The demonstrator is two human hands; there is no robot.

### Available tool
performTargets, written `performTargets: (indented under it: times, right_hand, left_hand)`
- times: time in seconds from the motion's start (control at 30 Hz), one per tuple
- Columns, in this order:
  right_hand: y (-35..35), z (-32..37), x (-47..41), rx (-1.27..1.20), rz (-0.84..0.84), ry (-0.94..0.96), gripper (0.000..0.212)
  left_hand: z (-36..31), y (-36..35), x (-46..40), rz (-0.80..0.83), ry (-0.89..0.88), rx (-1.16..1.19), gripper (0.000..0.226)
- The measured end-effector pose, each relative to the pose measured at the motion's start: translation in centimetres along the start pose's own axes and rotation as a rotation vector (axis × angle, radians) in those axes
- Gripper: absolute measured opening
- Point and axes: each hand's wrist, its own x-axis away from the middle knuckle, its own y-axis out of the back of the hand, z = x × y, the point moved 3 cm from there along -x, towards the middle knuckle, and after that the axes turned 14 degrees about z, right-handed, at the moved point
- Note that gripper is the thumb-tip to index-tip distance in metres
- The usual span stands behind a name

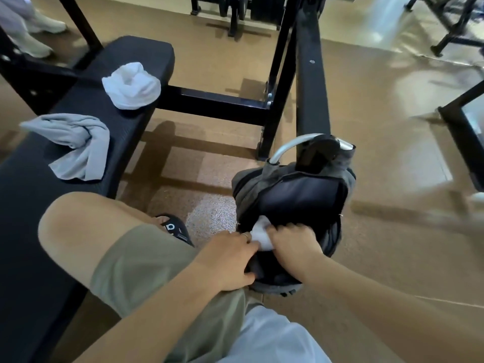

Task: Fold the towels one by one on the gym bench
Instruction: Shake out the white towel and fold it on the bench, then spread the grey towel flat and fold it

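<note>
The room is evenly bright, with white glare on the glossy floor [408, 82] at the upper right. Soft shadows of the black frame [220, 103] fall on the floor below it. Edges bend from the wide lens — far corners look smeared and blurred.

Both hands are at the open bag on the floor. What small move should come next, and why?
Probably lift the white towel out of the bag and onto the bench. The right hand already has a grip on it, the left hand holds the bag's edge, and two unfolded towels already lie there.
</note>
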Motion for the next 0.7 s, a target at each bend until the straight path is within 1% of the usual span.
performTargets:
  times: [0.07,0.1,0.17,0.2,0.27,0.3,0.37,0.43,0.5,0.53,0.63,0.7]
  right_hand:
    - [-0.2,0.0,0.9,-0.023,0.096,-0.014,0.03]
    - [-0.4,-0.3,1.0,-0.032,0.099,-0.028,0.025]
    - [0.0,-0.8,1.4,-0.046,0.077,-0.042,0.03]
    - [0.1,-0.9,1.8,-0.058,0.069,-0.056,0.037]
    - [-0.1,-1.0,2.3,-0.094,0.006,-0.037,0.048]
    - [-0.2,-0.9,2.5,-0.109,0.02,-0.019,0.051]
    - [-0.6,-0.6,2.9,-0.099,0.065,0.008,0.058]
    - [-0.3,-0.2,3.1,-0.057,0.104,0.013,0.052]
    - [0.6,0.2,3.1,-0.04,0.149,0.036,0.04]
    - [0.7,0.3,2.7,-0.03,0.163,0.031,0.039]
    - [2.2,0.8,1.0,0.011,0.239,0.007,0.04]
    - [2.7,0.9,-0.6,0.032,0.249,-0.001,0.043]
  left_hand:
    - [0.0,0.5,-0.5,-0.031,-0.012,0.02,0.064]
    - [0.0,0.9,-0.9,-0.041,-0.032,-0.004,0.072]
    - [-0.5,1.5,-1.7,-0.047,-0.053,-0.065,0.078]
    - [-0.6,1.6,-2.1,-0.051,-0.033,-0.078,0.076]
    - [-0.7,1.5,-2.8,-0.033,0.039,-0.09,0.062]
    - [-0.6,1.3,-3.1,0.0,0.078,-0.097,0.054]
    - [-0.6,0.6,-3.4,0.078,0.115,-0.097,0.047]
    - [-0.8,0.1,-3.5,0.111,0.109,-0.086,0.046]
    - [-0.7,0.0,-3.6,0.086,0.119,-0.088,0.044]
    - [-0.7,0.1,-3.6,0.067,0.131,-0.093,0.044]
    - [-0.6,0.0,-3.4,0.035,0.176,-0.095,0.043]
    - [-0.2,0.0,-2.9,0.008,0.21,-0.044,0.049]
